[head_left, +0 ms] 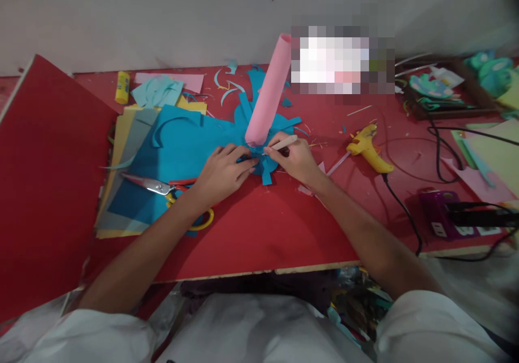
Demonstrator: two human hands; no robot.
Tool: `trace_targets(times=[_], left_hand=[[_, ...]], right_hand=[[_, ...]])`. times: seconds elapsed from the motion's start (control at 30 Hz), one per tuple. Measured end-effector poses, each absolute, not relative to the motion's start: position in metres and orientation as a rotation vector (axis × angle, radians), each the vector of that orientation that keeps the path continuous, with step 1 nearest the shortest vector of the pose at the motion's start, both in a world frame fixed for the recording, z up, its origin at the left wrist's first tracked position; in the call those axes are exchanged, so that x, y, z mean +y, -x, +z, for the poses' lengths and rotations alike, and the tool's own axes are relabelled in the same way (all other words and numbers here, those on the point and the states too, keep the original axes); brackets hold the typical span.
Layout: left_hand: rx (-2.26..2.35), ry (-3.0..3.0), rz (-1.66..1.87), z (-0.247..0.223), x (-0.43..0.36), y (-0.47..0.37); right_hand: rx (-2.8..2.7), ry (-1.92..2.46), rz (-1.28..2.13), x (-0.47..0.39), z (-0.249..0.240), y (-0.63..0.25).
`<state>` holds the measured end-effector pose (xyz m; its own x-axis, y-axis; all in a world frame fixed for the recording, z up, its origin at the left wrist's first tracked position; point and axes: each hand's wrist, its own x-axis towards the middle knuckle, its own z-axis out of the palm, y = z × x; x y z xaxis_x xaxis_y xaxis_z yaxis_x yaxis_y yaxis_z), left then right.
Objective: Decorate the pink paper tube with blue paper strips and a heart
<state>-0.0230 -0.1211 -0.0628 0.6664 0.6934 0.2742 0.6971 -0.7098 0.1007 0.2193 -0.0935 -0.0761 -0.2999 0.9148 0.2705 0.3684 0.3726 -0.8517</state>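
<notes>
My right hand (pixel 295 159) is closed round a whitish pen (pixel 285 143), its tip down at the blue paper. My left hand (pixel 227 168) has its fingers bent onto a small piece of blue paper (pixel 256 151) close to the pen tip, and holds it there; the fingers hide part of it. Around both hands lies a blue paper shape (pixel 266 176) with strips sticking out. A rolled pink paper tube (pixel 269 91) leans up just beyond my fingers. Scissors (pixel 158 186) with red and yellow handles lie partly under my left forearm.
Blue sheets (pixel 178 146) lie over yellow and grey paper at left, below a glue stick (pixel 122 87). At right are a yellow glue gun (pixel 371 149) with a cord, a purple box (pixel 438 214) and a wooden tray (pixel 482 95). A red panel (pixel 44 190) stands at far left.
</notes>
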Motion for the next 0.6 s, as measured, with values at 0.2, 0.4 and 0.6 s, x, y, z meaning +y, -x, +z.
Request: trace_targets(times=[0.2,0.4,0.6], left_hand=[[-1.199,2.861,-0.448,-0.0623,-0.122,0.0229],[-1.185,2.85,-0.455,-0.0621,-0.1217,0.0224],[-1.188,2.846,-0.464,-0.0623,-0.1219,0.0225]], right_hand=[[-1.679,0.961,1.155,-0.0916,-0.0776,-0.2242],[-1.739,1.045,1.05,-0.0925,-0.0783,-0.2224],[-1.868,1.151,0.925,-0.0909,-0.0804,-0.221]])
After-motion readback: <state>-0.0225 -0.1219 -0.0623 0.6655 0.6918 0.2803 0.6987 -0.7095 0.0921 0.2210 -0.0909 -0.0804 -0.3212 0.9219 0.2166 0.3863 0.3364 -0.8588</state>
